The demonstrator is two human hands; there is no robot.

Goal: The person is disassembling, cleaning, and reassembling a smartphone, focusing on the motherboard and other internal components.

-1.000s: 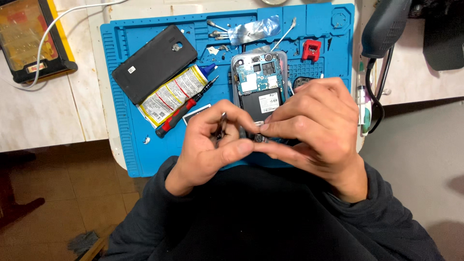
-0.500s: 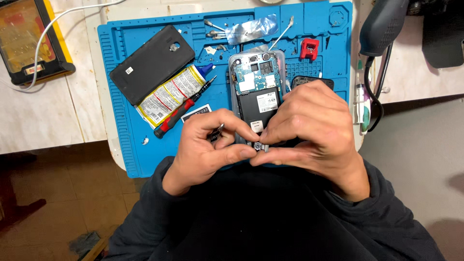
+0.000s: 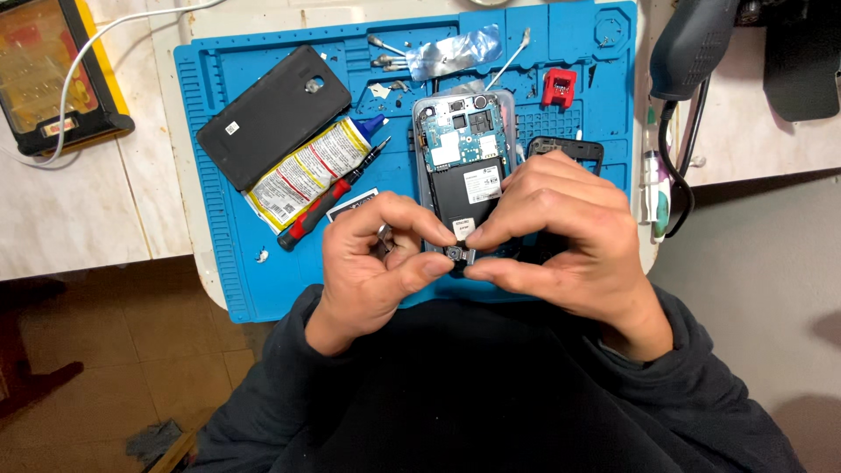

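Note:
An opened smartphone (image 3: 463,149) lies back-up on a blue repair mat (image 3: 219,254), its circuit board and dark battery bay exposed. Just below the phone, my left hand (image 3: 372,258) and my right hand (image 3: 556,232) meet fingertip to fingertip around a small dark phone component (image 3: 457,255), pinched between both thumbs and forefingers. The lower end of the phone is hidden behind my fingers. A thin metal tool tip shows inside my left palm.
On the mat lie the black back cover (image 3: 273,114), a glue tube (image 3: 302,172), a red-handled screwdriver (image 3: 328,200), a red clip (image 3: 559,88), foil and swabs (image 3: 451,52). A black frame piece (image 3: 565,147) sits by my right hand. A tablet (image 3: 48,74) lies far left.
Both hands have drawn slightly toward me with the small component still pinched between them; the fingertips have shifted around it.

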